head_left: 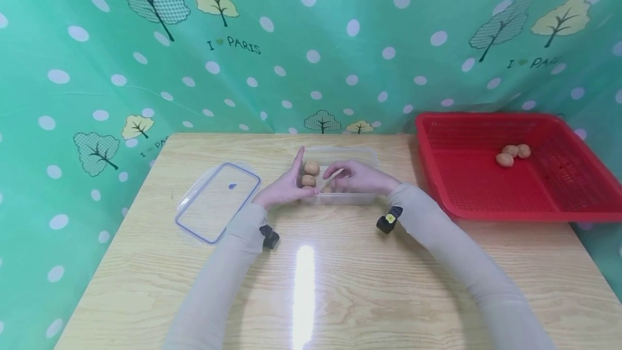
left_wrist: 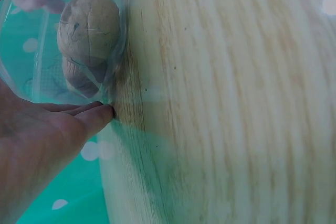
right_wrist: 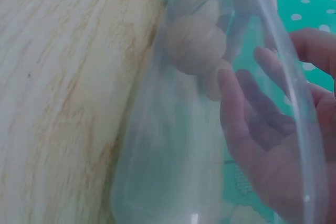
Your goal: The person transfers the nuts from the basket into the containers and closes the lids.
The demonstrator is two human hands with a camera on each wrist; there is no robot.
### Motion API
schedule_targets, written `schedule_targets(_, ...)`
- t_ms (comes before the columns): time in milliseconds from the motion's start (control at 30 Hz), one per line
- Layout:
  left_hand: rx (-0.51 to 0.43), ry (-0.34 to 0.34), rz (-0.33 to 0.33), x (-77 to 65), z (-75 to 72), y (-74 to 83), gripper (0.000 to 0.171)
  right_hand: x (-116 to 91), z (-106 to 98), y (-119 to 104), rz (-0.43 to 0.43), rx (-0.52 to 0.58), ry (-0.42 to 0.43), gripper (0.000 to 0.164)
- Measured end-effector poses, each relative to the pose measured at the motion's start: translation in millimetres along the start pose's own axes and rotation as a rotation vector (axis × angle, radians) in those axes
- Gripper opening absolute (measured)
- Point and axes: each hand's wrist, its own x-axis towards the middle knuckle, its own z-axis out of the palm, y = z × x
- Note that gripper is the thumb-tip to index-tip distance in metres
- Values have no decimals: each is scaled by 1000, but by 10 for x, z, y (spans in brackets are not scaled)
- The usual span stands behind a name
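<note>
A clear plastic container (head_left: pixel 357 199) stands near the table's back edge. Several walnuts (head_left: pixel 311 168) sit bunched at its left end, and a large walnut (left_wrist: pixel 89 30) shows through the wall in the left wrist view. My left hand (head_left: pixel 286 185) holds that end, thumb over the front rim, fingers against the outer wall. My right hand (head_left: pixel 352 176) reaches inside from the right. In the right wrist view its fingers (right_wrist: pixel 233 108) are loosely bent and spread, one fingertip right at a small walnut (right_wrist: pixel 212 82), behind the translucent wall.
Left of the container, a clear lid (head_left: pixel 218 204) with a blue seal lies on the wooden table (head_left: pixel 369 285). A red plastic basket (head_left: pixel 466 188) occupies the right side, with several walnuts (head_left: pixel 505 160) inside. A green dotted cloth (head_left: pixel 335 58) hangs behind the table.
</note>
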Motion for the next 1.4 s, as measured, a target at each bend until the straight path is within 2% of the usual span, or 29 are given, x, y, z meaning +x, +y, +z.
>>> schedule_targets(133,-5,0,-1,-9,6,-3,118,-54,-25,-25,-30,-25,50,27)
schedule_targets(367,-22,19,12,-10,29,-12,119,-206,-53,-18,-38,104,110,24)
schedule_targets(500,-61,17,17,-11,33,2,119,-279,-89,-25,-55,120,128,24)
schedule_targets(633,-88,14,21,-18,37,14,119,-354,-143,-76,-53,85,158,25)
schedule_targets(833,-80,7,42,-23,37,4,118,-465,-235,-180,-58,25,171,23)
schedule_targets(1067,-73,15,29,-36,31,7,119,-597,-347,-334,-87,-88,178,20)
schedule_targets(1400,-78,13,30,-21,41,-8,119,-776,-548,-394,-65,-153,219,23)
